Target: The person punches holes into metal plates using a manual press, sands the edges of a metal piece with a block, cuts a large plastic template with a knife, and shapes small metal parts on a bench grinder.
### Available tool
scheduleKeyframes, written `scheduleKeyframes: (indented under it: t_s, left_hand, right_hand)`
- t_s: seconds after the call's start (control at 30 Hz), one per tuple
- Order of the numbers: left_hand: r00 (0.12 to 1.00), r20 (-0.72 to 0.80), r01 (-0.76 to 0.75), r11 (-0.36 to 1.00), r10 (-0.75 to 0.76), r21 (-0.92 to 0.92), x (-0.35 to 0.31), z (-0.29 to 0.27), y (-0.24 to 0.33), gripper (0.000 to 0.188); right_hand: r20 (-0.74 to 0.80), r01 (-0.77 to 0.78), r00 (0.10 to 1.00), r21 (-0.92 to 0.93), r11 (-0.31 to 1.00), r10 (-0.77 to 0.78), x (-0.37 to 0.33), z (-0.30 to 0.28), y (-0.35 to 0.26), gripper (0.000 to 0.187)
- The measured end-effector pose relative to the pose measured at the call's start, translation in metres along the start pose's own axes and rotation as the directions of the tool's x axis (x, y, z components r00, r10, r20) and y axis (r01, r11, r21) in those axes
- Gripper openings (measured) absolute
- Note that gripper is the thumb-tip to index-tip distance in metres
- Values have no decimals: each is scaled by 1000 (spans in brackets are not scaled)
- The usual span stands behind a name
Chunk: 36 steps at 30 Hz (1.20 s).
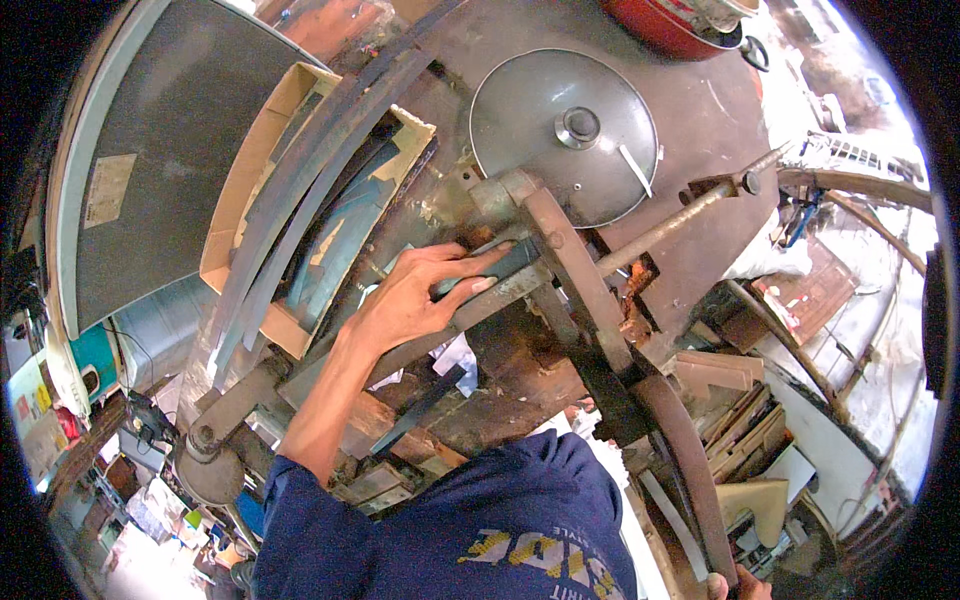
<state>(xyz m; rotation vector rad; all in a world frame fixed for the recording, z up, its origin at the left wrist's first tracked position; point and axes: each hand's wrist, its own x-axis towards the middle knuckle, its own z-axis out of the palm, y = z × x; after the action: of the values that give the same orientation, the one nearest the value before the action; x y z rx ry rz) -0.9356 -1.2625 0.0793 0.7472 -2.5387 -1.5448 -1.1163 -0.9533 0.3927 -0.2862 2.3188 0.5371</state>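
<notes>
My left hand (415,292) grips a dark grey flat piece (515,262), its index finger and thumb lying along the piece. It rests on the metal bed of a heavy lever shear (560,240), close to the pivoted blade arm. A long curved brown metal lever (690,450) runs from the shear down to the lower right. At its lower end my right hand (742,588) is wrapped round the lever, mostly cut off by the picture's edge. Beside my left hand stands an open cardboard box (230,225) holding grey strips (350,220); long dark metal strips (300,200) lie across it.
Beyond the shear, a round glass lid (530,110) with a knob lies on the brown metal bench (700,130). A red pot (670,28) stands at the far edge. To the left is a large grey panel (170,150); at the right are stacked cardboard pieces (745,430).
</notes>
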Motion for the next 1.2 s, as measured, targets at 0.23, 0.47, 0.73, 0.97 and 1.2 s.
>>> scheduleKeyframes:
  t_s: [0.23,0.47,0.73,0.97,1.2]
  left_hand:
    - [994,-70,-86,996,88,37,-1,12,-8,38]
    - [997,-71,5,999,-1,52,-4,15,-10,35]
    - [998,-55,9,999,-7,39,-2,15,-9,29]
    - [998,-1,56,998,-56,34,3,9,4,29]
    - [999,-45,-6,996,10,88,-3,17,-10,37]
  right_hand:
    - [-6,53,999,8,999,-53,-2,18,19,59]
    - [20,35,999,1,999,-35,2,22,25,74]
    - [26,69,997,47,997,-70,5,27,35,71]
    - [51,93,994,84,992,-97,8,31,41,66]
    - [52,122,991,84,989,-127,10,32,40,66]
